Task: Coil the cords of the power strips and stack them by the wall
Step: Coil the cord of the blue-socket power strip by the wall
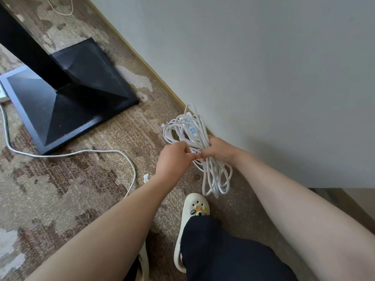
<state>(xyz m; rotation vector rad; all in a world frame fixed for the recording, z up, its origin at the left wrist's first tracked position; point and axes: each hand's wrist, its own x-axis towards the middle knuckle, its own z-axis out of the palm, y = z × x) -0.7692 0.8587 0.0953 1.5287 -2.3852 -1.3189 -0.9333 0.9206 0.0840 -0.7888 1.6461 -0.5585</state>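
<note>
A bundle of white coiled cord (194, 136) lies on the carpet against the wall (263, 78), with a white power strip (189, 123) partly showing inside its loops. My right hand (220, 150) grips the bundle at its middle. My left hand (175, 158) pinches a strand of the same cord just beside it, fingertips nearly touching the right hand. Loose loops of the coil (217, 181) hang down below both hands. A second white cord (85, 153) runs loose across the carpet to its plug (146, 177) near my left wrist.
A black table pedestal (77, 92) stands on the carpet at the left. Another white power strip (3, 94) peeks in at the left edge. My white clog (192, 211) and dark trouser leg are just below the coil. A thin string (60, 9) lies at the top.
</note>
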